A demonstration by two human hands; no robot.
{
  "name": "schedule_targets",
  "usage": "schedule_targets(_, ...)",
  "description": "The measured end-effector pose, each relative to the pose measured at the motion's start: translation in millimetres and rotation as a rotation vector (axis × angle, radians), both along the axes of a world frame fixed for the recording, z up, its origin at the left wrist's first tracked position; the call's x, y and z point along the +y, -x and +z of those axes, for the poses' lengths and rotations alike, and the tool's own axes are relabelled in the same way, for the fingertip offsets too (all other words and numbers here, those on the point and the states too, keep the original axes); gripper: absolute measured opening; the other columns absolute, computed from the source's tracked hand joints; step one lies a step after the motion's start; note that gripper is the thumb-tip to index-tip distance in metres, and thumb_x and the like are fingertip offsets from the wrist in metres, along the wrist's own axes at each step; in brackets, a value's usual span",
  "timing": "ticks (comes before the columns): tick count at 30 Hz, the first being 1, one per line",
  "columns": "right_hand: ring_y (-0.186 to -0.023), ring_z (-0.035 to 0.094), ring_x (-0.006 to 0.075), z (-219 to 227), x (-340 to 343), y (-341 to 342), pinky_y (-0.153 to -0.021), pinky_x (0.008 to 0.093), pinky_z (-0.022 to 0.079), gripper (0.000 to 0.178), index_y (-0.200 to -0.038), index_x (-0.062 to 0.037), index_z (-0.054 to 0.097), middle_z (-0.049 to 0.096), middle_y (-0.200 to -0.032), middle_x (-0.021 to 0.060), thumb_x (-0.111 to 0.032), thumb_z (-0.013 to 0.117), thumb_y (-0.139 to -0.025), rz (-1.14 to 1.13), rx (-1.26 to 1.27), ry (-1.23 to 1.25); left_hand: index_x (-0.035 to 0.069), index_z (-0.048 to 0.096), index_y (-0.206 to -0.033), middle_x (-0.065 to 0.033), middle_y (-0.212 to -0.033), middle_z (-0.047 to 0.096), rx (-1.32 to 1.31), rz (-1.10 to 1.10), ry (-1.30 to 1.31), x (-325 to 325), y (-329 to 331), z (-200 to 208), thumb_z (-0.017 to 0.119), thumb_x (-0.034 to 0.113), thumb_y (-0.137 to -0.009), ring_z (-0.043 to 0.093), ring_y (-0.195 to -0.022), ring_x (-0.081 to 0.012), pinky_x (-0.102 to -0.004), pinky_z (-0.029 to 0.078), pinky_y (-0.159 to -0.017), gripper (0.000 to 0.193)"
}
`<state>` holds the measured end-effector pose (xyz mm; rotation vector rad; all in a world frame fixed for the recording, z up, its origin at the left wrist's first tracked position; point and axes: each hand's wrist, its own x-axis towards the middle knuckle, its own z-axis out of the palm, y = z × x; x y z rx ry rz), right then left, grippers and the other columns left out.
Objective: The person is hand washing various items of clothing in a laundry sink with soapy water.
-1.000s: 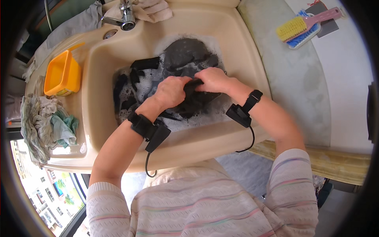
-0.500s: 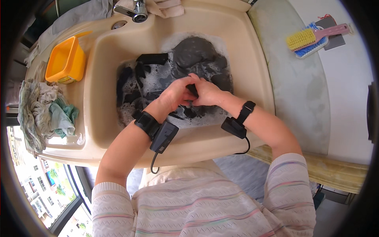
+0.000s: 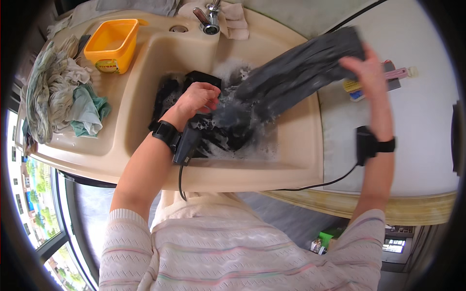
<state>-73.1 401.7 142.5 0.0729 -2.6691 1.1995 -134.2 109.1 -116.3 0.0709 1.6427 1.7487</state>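
Note:
A wet dark grey garment stretches from the soapy water up over the sink's right rim. My right hand, blurred by motion, grips its raised end. Its lower end trails into the suds. Over the left part of the basin, my left hand is held with curled fingers, close to black cloth in the water; whether anything lies inside its fingers is hidden. More black fabric floats below it. The beige sink surrounds all this.
On the left ledge are a yellow plastic tub and a heap of pale and green cloths. A chrome faucet stands at the back. Partly behind my right hand, a pink-handled brush lies on the white counter.
My hands were together over the water, gripping black cloth. They have parted: the right has swung up and right, lifting the grey garment from the water, while the left has shifted slightly left.

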Motion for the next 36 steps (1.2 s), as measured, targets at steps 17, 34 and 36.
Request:
schedule_targets(17, -0.079, 0.06, 0.0171, -70.4, 21.2, 33.1, -0.076, 0.0278, 0.048, 0.043, -0.103, 0.0045, 0.054, 0.061, -0.095, 0.0104, -0.004, 0.069, -0.064, -0.066, -0.035, -0.039, 0.004, 0.061, -0.09, -0.0027, -0.071, 0.058, 0.122, -0.018, 0.133, 4.7, 2.0, -0.9, 0.055, 0.011, -0.074, 0.056, -0.059, -0.0118, -0.0267, 0.044, -0.055, 0.018)
schedule_targets(34, -0.101, 0.054, 0.0326, -399.8, 14.4, 40.8, -0.086, 0.0382, 0.044, 0.033, -0.103, -0.0042, 0.058, 0.058, -0.105, 0.0183, -0.013, 0.054, -0.072, 0.509, -0.91, -1.043, 0.002, 0.062, -0.092, -0.0081, -0.069, 0.061, 0.494, -0.239, 0.441, 15.2, -1.6, -11.5, 0.055, 0.013, -0.072, 0.058, -0.065, -0.0155, -0.0292, 0.047, -0.063, 0.023)
schedule_targets(36, -0.091, 0.058, 0.0338, -456.6, 97.2, 26.0, -0.078, 0.0384, 0.047, 0.033, -0.092, 0.0019, 0.061, 0.06, -0.097, 0.0203, -0.019, 0.063, -0.067, 0.356, -0.856, -0.972, 0.002, 0.062, -0.091, -0.0081, -0.07, 0.061, 0.527, -0.294, 0.387, 41.5, 7.5, -2.9, 0.055, 0.014, -0.072, 0.058, -0.064, -0.0154, -0.0292, 0.047, -0.063, 0.023)
